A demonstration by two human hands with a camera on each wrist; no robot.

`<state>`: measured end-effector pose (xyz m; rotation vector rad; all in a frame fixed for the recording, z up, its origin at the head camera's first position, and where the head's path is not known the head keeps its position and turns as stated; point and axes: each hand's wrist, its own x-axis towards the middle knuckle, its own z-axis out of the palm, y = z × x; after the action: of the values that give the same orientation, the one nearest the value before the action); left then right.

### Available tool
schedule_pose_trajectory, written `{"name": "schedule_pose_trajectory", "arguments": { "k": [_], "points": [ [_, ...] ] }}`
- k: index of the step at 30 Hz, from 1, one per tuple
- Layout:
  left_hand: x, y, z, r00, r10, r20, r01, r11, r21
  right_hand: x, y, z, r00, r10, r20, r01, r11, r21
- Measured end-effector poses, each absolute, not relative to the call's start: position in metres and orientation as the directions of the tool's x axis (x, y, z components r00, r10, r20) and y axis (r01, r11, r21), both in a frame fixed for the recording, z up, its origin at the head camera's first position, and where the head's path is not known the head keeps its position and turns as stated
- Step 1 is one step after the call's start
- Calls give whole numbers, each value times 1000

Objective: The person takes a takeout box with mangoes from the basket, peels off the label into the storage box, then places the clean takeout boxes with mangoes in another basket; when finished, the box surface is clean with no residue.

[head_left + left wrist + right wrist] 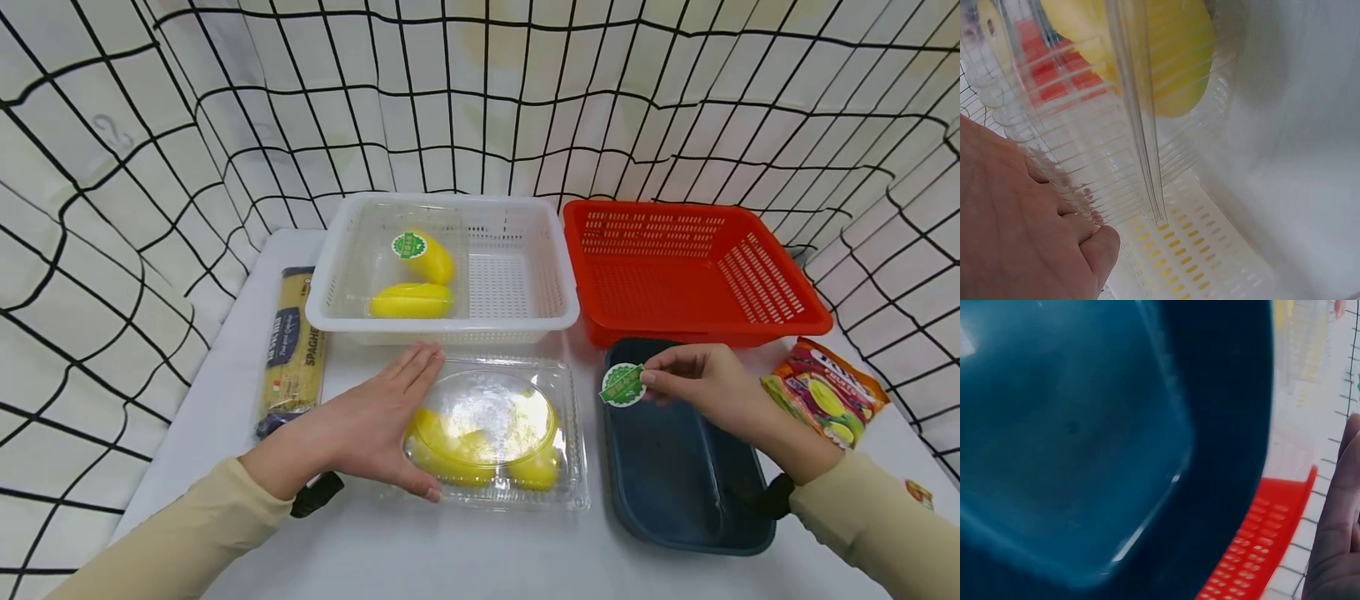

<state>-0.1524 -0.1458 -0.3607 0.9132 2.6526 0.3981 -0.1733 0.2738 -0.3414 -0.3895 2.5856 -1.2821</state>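
A white table [465,550] carries everything, with a black wire grid [486,94] rising behind it and along both sides, backed by pale sheeting [506,62].

Two perforated baskets stand side by side at the back: one white basket [510,283] on the left and one red basket [675,283] to its right. One dark blue bin [667,467] is in front of the red one. There are two clear plastic boxes. The rear box [360,258] sits in the left part of the white basket, with two yellow fruits [411,301] visible through it. The front box [573,417] lies closed on the table between the white basket and the person; at least two yellow fruits show inside, but glare on the lid makes the count uncertain.

Two round green-and-white labels are in view. One label [410,245] is on the rear box, over one fruit; the other, the loose label [622,385], is pinched between the thumb and fingers of the right hand [697,379], above the blue bin and to the right of the front box. The left hand [375,425] is spread, fingers extended, against the left side of the front box.

One spaghetti packet [292,350] lies at the left, beside the white basket, and one colourful bag [825,396] lies right of the bin. One small printed piece [918,493], partly hidden by a sleeve, shows at the right edge.
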Motion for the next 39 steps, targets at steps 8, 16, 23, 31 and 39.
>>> {"name": "schedule_pose_trajectory", "arguments": {
  "k": [8, 16, 23, 31, 39],
  "points": [
    [-153, -147, -360, -752, 630, -196, 545, 761, 352, -171, 295, -356, -951, -198, -239, 107, 513, -852],
    [-152, -148, -361, -754, 626, -198, 537, 762, 362, -179, 298, -369, -908, -148, -392, 290, 454, -843],
    [-152, -149, -362, -754, 624, -205, 527, 761, 378, -193, 289, -378, -879, -123, -460, 355, 476, -805],
    [-152, -147, -363, -751, 628, -202, 533, 758, 376, -203, 288, -387, -846, -123, -519, 420, 447, -790],
    [-153, -146, -362, -750, 628, -207, 534, 760, 372, -206, 291, -391, -818, -101, -566, 459, 477, -749]
  ]
}}
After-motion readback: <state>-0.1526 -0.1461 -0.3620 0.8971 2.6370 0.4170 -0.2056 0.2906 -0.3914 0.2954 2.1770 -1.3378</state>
